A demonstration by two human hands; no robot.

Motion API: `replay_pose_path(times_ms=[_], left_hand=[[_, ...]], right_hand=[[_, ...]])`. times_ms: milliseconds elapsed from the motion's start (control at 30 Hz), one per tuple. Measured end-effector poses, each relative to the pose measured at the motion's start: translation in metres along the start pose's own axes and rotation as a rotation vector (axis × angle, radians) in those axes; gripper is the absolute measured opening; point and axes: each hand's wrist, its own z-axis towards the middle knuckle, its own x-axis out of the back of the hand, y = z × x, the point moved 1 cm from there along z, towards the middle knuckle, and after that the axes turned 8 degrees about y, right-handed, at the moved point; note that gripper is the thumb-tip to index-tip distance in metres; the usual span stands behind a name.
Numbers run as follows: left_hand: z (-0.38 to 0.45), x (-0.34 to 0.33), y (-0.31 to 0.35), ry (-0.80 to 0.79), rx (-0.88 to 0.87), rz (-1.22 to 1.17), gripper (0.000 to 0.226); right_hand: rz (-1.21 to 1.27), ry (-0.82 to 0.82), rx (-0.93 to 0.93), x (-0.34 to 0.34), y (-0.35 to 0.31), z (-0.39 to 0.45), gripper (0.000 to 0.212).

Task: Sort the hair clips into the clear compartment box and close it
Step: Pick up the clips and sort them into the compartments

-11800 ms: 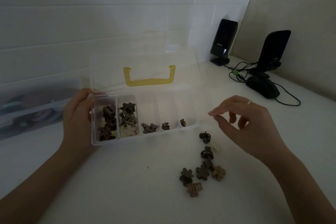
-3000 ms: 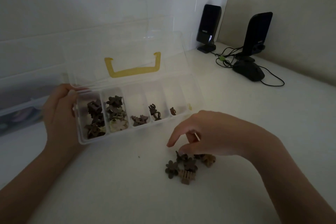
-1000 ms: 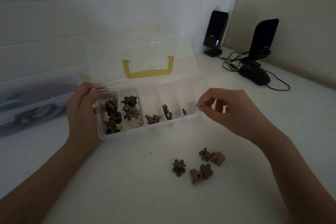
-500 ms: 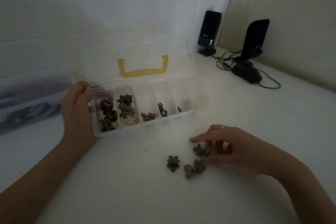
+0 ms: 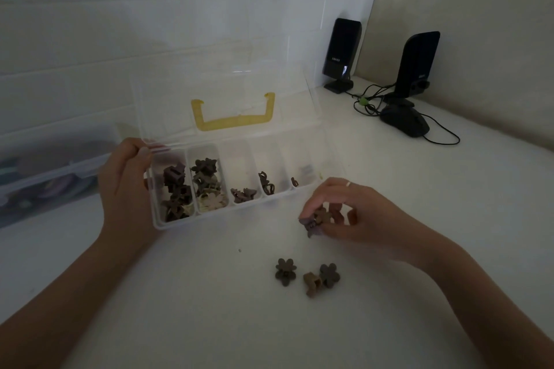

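Right hand (image 5: 344,213) fingers (image 5: 311,207) pinch two flower clips (image 5: 314,220); three clips (image 5: 307,275) lie on the tabletop (image 5: 389,308) below them. Left hand (image 5: 126,186) grips the six-compartment box (image 5: 227,213).

My compartment box (image 5: 239,207) looks like clear, smooth plastic, its raised lid (image 5: 221,90) glossy with faint reflections; the handle (image 5: 233,121) on the lid is yellow, translucent plastic; the hair clips (image 5: 286,272) on my tabletop (image 5: 209,308) look matt brown plastic; the tabletop itself is white and matt; the wall tiles (image 5: 150,24) are white and smooth; the speakers (image 5: 341,51) have glossy black plastic fronts.
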Motion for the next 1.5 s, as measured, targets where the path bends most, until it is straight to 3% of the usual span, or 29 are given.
replay_pose_path(times_ms=[300,567,733,933,1067,1167,1267,1400,1500], left_hand=[[0.003,-0.002,-0.001,0.000,0.005,-0.019,0.021],[0.003,0.001,-0.005,-0.013,-0.013,-0.073,0.020],[0.003,0.001,-0.005,-0.011,-0.011,-0.089,0.020],[0.000,0.000,-0.003,-0.017,-0.013,-0.088,0.017],[0.000,0.000,0.000,-0.036,-0.064,-0.053,0.021],[-0.002,0.000,-0.001,-0.029,-0.065,-0.074,0.023],[-0.002,0.000,-0.001,-0.046,-0.071,-0.095,0.023],[-0.001,0.001,-0.001,-0.054,-0.062,-0.111,0.019],[-0.001,0.001,-0.001,-0.066,-0.078,-0.117,0.017]], right_hand=[[-0.011,0.137,0.010,-0.025,0.005,0.006,0.018],[-0.208,0.108,0.145,-0.039,0.005,0.001,0.023],[-0.162,0.302,0.125,-0.036,0.001,-0.001,0.027],[-0.103,0.353,0.131,-0.035,0.001,-0.001,0.034],[-0.064,0.525,0.154,-0.029,0.000,-0.002,0.025],[-0.033,0.627,0.079,-0.024,0.002,-0.001,0.033],[-0.023,0.646,0.015,-0.022,0.004,0.006,0.036],[-0.210,0.642,0.075,-0.025,0.008,0.015,0.022],[-0.146,0.611,0.123,-0.020,0.009,0.008,0.020]])
